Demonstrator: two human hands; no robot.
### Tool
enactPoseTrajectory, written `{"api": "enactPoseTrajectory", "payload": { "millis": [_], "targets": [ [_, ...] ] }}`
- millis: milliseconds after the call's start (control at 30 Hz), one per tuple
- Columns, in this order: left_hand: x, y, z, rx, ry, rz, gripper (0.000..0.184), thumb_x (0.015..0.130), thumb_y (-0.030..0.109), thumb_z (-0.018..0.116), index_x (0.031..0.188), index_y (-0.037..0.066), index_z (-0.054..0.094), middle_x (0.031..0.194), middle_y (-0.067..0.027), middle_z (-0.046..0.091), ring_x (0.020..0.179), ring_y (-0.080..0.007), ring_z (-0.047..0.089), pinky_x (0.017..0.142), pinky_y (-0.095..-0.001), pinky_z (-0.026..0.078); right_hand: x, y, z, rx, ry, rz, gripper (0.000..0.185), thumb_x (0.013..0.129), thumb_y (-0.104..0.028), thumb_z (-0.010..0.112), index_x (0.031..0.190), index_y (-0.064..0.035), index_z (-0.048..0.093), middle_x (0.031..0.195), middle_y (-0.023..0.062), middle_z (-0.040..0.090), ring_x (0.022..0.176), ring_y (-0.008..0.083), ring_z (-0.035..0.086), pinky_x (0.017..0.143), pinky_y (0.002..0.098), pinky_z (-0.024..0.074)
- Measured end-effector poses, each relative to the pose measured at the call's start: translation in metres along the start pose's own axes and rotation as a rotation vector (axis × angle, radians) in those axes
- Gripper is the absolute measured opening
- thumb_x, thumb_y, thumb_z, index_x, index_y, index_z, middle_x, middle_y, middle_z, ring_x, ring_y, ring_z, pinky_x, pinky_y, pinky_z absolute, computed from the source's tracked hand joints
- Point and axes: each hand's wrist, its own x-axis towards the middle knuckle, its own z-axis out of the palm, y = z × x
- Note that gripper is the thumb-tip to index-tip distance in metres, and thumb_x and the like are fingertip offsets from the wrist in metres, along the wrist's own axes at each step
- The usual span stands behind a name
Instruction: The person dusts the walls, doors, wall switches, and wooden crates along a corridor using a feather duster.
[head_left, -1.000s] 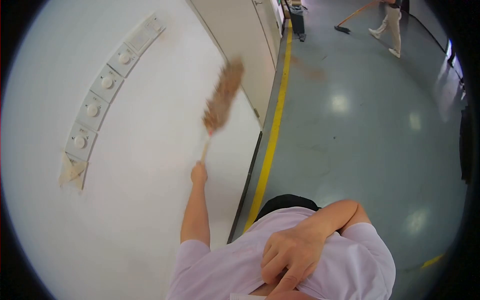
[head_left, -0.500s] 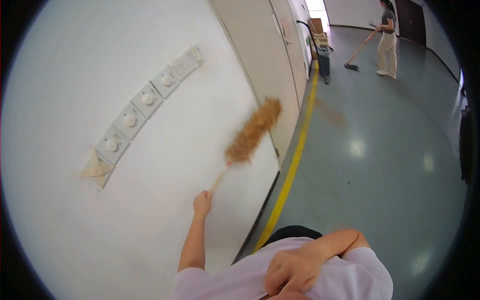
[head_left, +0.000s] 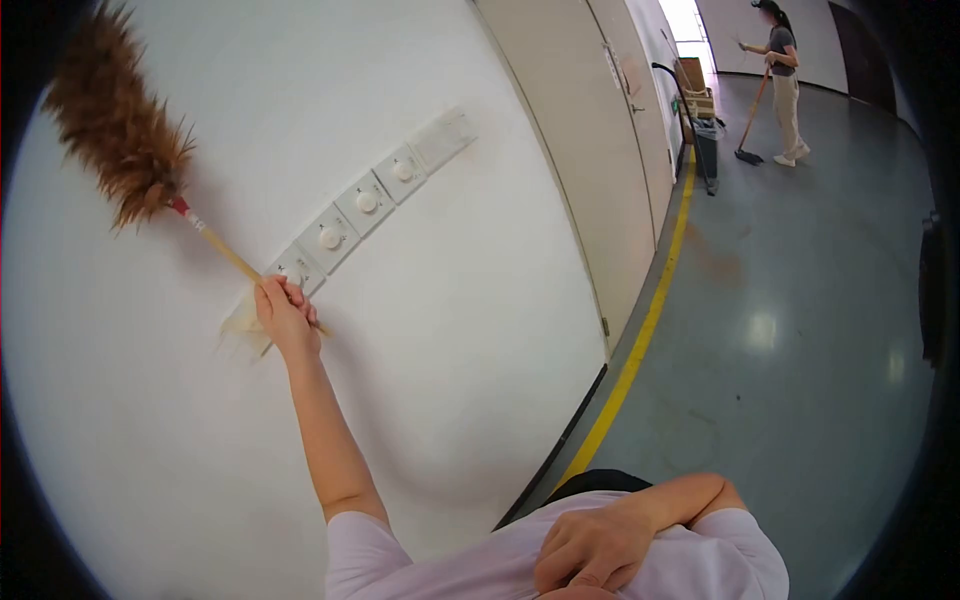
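Observation:
My left hand (head_left: 288,308) is wrapped round the wooden handle of a brown feather duster (head_left: 115,120), near the handle's lower end. The duster slants to the upper left in front of the white wall (head_left: 450,300), its feathers at the far upper left. Behind my hand runs a slanting row of square white dial switches (head_left: 331,237); the hand partly covers the lower ones. At the row's lower end hangs pale peeling tape (head_left: 243,322). My right hand (head_left: 592,545) lies bent against the chest of my pale shirt, fingers curled; whatever they may hold is hidden.
Beige doors (head_left: 560,130) stand right of the wall. A yellow line (head_left: 640,350) runs along the grey floor (head_left: 800,300). Farther off are a dark bin (head_left: 706,155) and cardboard boxes (head_left: 691,75). A person (head_left: 785,90) stands there holding a long-handled broom (head_left: 757,115).
My left hand has swung the feather duster up and left, from beside the door to over the switches. My right hand stays at my chest. The view has shifted; the other person has raised one hand.

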Motion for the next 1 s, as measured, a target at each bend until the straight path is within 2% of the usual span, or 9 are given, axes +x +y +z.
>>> {"api": "enactPoseTrajectory", "payload": {
  "millis": [100,200,400,533,600,667,833,933,1000],
  "targets": [
    [0.013,-0.004,0.004,-0.051,0.072,-0.03,0.021,0.092,0.028,0.037,0.081,0.01,0.039,0.054,0.0017,0.036,0.04,-0.0048,0.029,0.033,-0.0189,0.023,-0.002,-0.005,0.002,-0.008,-0.011,-0.002,0.026,0.085,-0.022,0.05,0.103,-0.0035,0.056,0.098,0.0186,0.058,0.068,0.0285,0.06,0.055,0.033,0.0473],
    [0.022,-0.022,0.006,0.031,0.04,0.002,0.02,0.091,0.027,0.036,0.08,0.01,0.038,0.054,0.0017,0.036,0.04,-0.0048,0.03,0.034,-0.0184,0.024,-0.002,-0.011,0.003,-0.01,0.002,0.001,0.026,0.085,-0.02,0.051,0.104,-0.0036,0.056,0.099,0.0191,0.058,0.069,0.0288,0.06,0.055,0.0327,0.0472],
    [0.024,-0.103,0.024,0.513,-0.104,0.061,0.023,0.091,0.025,0.038,0.075,0.008,0.041,0.054,0.0,0.039,0.046,-0.0082,0.038,0.041,-0.0253,0.032,-0.004,-0.019,0.006,-0.021,0.025,-0.008,0.025,0.084,-0.019,0.051,0.104,-0.0036,0.055,0.099,0.0192,0.057,0.068,0.029,0.06,0.055,0.0326,0.0468],
    [-0.008,-0.164,0.033,0.981,-0.325,0.238,0.027,0.088,0.026,0.041,0.077,0.002,0.048,0.064,-0.0164,0.055,0.059,-0.033,0.054,0.054,-0.0446,0.04,-0.01,-0.024,0.01,-0.043,0.045,0.022,0.025,0.084,-0.019,0.051,0.104,-0.0037,0.055,0.098,0.0186,0.057,0.069,0.0289,0.059,0.055,0.0329,0.0467],
    [-0.033,-0.199,0.029,1.136,-0.487,0.179,0.03,0.087,0.029,0.041,0.079,0.001,0.05,0.074,-0.0221,0.058,0.07,-0.0408,0.055,0.061,-0.0494,0.041,-0.01,-0.027,0.01,-0.052,0.039,0.032,0.025,0.084,-0.02,0.051,0.103,-0.0039,0.056,0.098,0.0181,0.057,0.069,0.0286,0.059,0.055,0.033,0.0465],
    [-0.069,-0.227,0.025,1.311,-0.6,0.077,0.033,0.087,0.032,0.041,0.08,0.001,0.05,0.076,-0.0218,0.058,0.073,-0.0391,0.056,0.064,-0.049,0.042,-0.012,-0.031,0.013,-0.059,0.049,0.045,0.024,0.084,-0.02,0.051,0.102,-0.0041,0.056,0.098,0.0177,0.057,0.069,0.0283,0.059,0.055,0.033,0.0462],
    [-0.106,-0.259,0.015,1.241,-0.785,-0.116,0.036,0.084,0.034,0.045,0.078,0.0,0.056,0.076,-0.0216,0.059,0.073,-0.0372,0.057,0.064,-0.0458,0.043,-0.019,-0.039,0.014,-0.11,0.119,0.091,0.024,0.085,-0.022,0.05,0.101,-0.0046,0.056,0.096,0.0168,0.057,0.068,0.0277,0.058,0.054,0.033,0.0455],
    [-0.099,-0.251,0.023,1.011,-0.743,-0.237,0.036,0.083,0.034,0.048,0.075,0.0,0.056,0.069,-0.0182,0.059,0.064,-0.0306,0.057,0.057,-0.0407,0.043,-0.022,-0.039,0.012,-0.138,0.11,0.131,0.025,0.084,-0.023,0.051,0.101,-0.0048,0.056,0.096,0.0165,0.058,0.067,0.0277,0.058,0.054,0.033,0.0455],
    [-0.085,-0.227,0.038,0.839,-0.667,-0.252,0.034,0.083,0.033,0.05,0.073,0.001,0.055,0.059,-0.0098,0.055,0.051,-0.0193,0.051,0.049,-0.0343,0.039,-0.024,-0.036,0.007,-0.127,0.109,0.14,0.026,0.084,-0.024,0.051,0.101,-0.0048,0.056,0.095,0.0164,0.058,0.067,0.0278,0.058,0.054,0.0328,0.0456]
  ]
}}
